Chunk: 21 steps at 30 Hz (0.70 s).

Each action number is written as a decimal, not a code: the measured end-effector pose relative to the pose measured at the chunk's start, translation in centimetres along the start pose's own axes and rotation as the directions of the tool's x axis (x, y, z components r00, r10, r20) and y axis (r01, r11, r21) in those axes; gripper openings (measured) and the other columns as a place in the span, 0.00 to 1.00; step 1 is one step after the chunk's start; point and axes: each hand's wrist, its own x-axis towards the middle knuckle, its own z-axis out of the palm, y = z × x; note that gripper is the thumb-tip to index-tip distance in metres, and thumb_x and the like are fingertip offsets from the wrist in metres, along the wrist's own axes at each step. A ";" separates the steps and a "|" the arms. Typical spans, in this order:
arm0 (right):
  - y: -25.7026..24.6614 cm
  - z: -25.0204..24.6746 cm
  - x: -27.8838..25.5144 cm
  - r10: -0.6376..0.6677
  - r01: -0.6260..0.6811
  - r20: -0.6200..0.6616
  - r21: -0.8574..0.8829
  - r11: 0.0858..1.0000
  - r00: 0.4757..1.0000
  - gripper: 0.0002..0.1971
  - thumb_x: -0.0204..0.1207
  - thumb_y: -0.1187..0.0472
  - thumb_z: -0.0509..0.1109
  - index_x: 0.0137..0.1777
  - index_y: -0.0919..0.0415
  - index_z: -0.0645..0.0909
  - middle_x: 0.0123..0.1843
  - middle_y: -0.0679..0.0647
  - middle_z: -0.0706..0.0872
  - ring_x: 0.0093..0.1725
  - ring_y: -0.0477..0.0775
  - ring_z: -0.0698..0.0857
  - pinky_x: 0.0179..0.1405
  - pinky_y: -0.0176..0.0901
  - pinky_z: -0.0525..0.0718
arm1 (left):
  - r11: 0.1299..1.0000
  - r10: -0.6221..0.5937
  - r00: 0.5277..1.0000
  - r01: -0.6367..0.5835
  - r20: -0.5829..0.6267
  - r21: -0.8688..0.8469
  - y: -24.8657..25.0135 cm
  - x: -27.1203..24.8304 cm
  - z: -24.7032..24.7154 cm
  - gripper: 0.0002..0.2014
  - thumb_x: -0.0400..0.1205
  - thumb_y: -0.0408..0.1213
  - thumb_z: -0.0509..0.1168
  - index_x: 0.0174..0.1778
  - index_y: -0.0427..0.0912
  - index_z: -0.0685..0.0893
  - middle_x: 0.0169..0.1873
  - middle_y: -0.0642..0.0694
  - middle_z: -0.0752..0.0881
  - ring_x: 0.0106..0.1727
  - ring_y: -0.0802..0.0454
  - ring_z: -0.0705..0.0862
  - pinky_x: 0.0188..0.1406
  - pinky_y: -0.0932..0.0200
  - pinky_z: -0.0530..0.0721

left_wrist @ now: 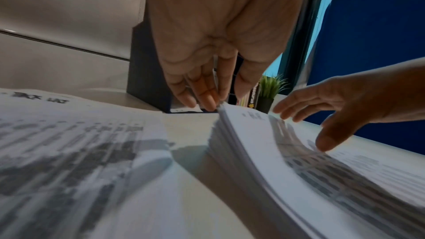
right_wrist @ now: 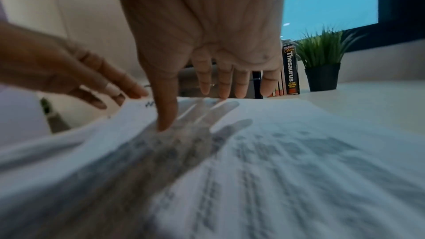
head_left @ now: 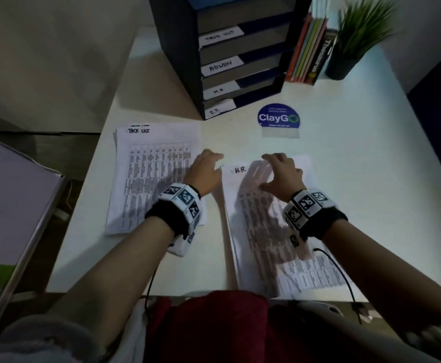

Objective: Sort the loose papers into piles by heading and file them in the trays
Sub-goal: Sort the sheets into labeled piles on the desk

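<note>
Two paper piles lie on the white desk (head_left: 358,179). The left pile (head_left: 151,179) is headed "TASK LIST". The right, thicker pile (head_left: 263,237) is headed "H.R.". My left hand (head_left: 214,159) reaches across with fairly straight fingers, and its fingertips (left_wrist: 207,103) touch the raised top left corner of the H.R. pile (left_wrist: 264,152). My right hand (head_left: 271,169) is spread flat over the top of that pile, its thumb (right_wrist: 164,124) pressing the top sheet (right_wrist: 276,152). The dark tray stack (head_left: 177,48) stands behind, labelled TASK LIST, ADMIN, H.R. and I.T.
Upright books (head_left: 308,53) and a potted plant (head_left: 355,40) stand right of the trays. A blue ClayGo sticker (head_left: 278,117) lies on the desk in front of them. A grey cabinet top (head_left: 12,205) sits left of the desk. A black cable (head_left: 339,273) crosses the H.R. pile's near corner.
</note>
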 end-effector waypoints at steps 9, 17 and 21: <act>3.3 0.9 -0.5 -0.150 0.170 0.107 -0.220 0.960 0.983 0.53 0.63 0.49 0.79 0.81 0.48 0.47 0.82 0.51 0.50 0.82 0.55 0.48 0.76 0.67 0.50 | 0.990 -0.073 0.995 0.081 -0.072 0.118 2.9 -1.7 3.7 0.23 0.83 0.26 0.54 0.76 0.32 0.63 0.74 0.37 0.68 0.72 0.41 0.72 0.70 0.54 0.69; 2.6 0.4 0.3 -0.293 0.330 0.169 -0.273 0.904 0.941 0.52 0.63 0.51 0.80 0.81 0.52 0.49 0.83 0.52 0.52 0.82 0.56 0.51 0.77 0.65 0.50 | 0.989 -0.086 0.984 0.104 -0.157 0.108 2.2 -3.3 5.0 0.25 0.84 0.25 0.54 0.79 0.37 0.62 0.80 0.40 0.60 0.79 0.47 0.62 0.75 0.63 0.59; 3.0 0.7 -0.3 -0.329 0.352 0.126 -0.295 0.888 0.936 0.51 0.64 0.51 0.78 0.81 0.54 0.49 0.83 0.52 0.51 0.81 0.58 0.51 0.76 0.64 0.54 | 0.994 -0.094 0.975 0.104 -0.201 0.038 1.8 -3.9 5.3 0.24 0.82 0.24 0.55 0.76 0.33 0.66 0.71 0.36 0.72 0.71 0.42 0.72 0.72 0.58 0.67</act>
